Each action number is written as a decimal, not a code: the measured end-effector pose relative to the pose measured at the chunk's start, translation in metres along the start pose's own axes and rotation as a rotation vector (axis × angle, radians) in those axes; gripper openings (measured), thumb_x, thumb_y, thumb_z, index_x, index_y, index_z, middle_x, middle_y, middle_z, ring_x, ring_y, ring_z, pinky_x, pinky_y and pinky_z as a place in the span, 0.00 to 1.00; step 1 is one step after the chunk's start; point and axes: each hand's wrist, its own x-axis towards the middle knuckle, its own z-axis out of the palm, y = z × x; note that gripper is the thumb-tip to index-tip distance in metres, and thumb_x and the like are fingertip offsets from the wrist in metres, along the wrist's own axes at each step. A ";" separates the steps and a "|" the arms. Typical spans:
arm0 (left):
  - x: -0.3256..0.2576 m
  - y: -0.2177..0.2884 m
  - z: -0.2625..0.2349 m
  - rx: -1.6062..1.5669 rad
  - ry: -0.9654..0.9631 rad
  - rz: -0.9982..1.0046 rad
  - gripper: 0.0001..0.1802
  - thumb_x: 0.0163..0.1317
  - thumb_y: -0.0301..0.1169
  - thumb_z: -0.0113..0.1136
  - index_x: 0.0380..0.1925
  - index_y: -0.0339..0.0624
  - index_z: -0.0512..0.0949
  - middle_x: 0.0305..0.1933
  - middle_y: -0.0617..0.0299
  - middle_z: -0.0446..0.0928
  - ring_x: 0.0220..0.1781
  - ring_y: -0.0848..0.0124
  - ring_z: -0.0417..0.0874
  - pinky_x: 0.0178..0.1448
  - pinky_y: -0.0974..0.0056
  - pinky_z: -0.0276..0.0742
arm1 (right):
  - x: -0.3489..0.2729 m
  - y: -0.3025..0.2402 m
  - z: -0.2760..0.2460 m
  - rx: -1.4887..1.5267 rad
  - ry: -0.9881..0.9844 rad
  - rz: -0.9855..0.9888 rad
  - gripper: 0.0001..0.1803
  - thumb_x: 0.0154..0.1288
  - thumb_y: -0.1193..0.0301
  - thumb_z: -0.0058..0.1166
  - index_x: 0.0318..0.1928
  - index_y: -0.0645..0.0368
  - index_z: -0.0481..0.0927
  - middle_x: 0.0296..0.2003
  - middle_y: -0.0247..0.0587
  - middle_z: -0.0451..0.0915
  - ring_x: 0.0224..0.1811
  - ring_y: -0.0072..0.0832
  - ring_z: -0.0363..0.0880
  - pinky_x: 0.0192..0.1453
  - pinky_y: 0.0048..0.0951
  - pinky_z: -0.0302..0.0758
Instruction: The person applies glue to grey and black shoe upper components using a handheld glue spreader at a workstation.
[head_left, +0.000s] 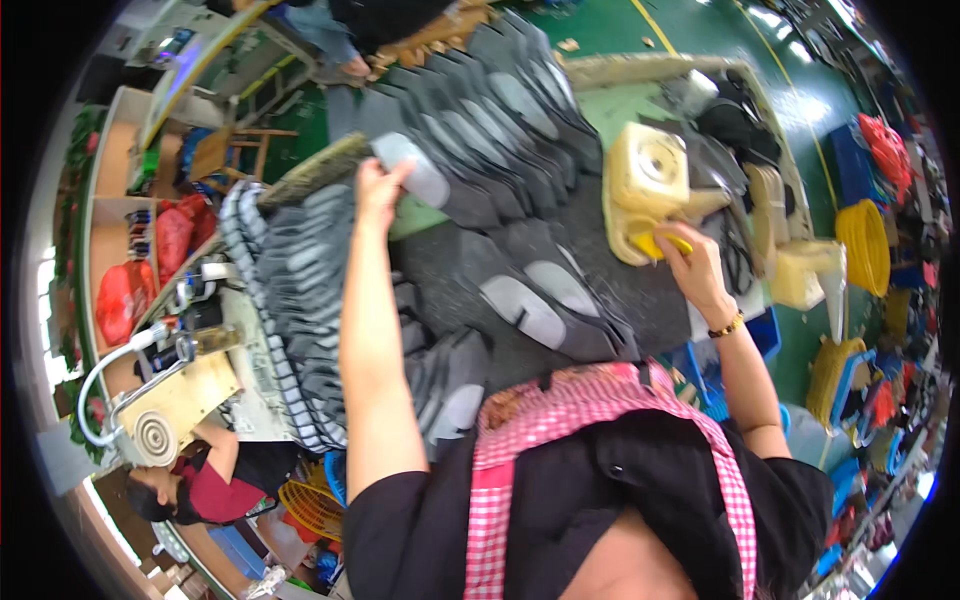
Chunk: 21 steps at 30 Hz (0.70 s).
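At the left end of a row of dark grey sock-shaped fabric pieces (500,125), my left hand (377,192) is closed at the edge of one piece (420,178) with a light grey patch. My right hand (696,268) is closed around a small yellow tool (668,243), whose exact kind I cannot make out. It is beside the base of a cream sewing machine (650,170). Between my arms, a few more grey pieces (535,300) lie flat on the dark tabletop (430,255).
Stacked grey pieces (310,290) line the table's left side, by a striped cloth (262,330). Dark items (740,130) lie behind the machine. At the far left a person (215,480) sits by another machine (155,435). Yellow baskets (862,245) stand on the right.
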 end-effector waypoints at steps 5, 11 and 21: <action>-0.122 -0.016 0.044 0.389 0.259 0.044 0.18 0.52 0.37 0.63 0.33 0.37 0.68 0.18 0.64 0.71 0.21 0.75 0.74 0.27 0.71 0.71 | -0.009 0.030 0.041 0.018 0.320 -0.113 0.07 0.57 0.72 0.51 0.37 0.58 0.76 0.31 0.46 0.76 0.32 0.44 0.76 0.33 0.34 0.72; -0.233 -0.089 0.130 0.128 0.184 -0.332 0.32 0.47 0.39 0.67 0.42 0.28 0.63 0.28 0.56 0.74 0.25 0.73 0.76 0.28 0.72 0.73 | -0.014 0.004 0.028 -0.071 0.121 -0.162 0.08 0.58 0.70 0.50 0.38 0.56 0.76 0.31 0.44 0.76 0.30 0.43 0.76 0.31 0.35 0.72; -0.227 -0.100 0.132 0.031 0.293 -0.328 0.26 0.43 0.32 0.69 0.40 0.28 0.71 0.28 0.60 0.76 0.28 0.75 0.76 0.31 0.73 0.72 | 0.056 -0.061 0.131 0.360 -0.304 -0.250 0.11 0.54 0.65 0.54 0.35 0.57 0.80 0.26 0.47 0.79 0.26 0.34 0.80 0.32 0.28 0.74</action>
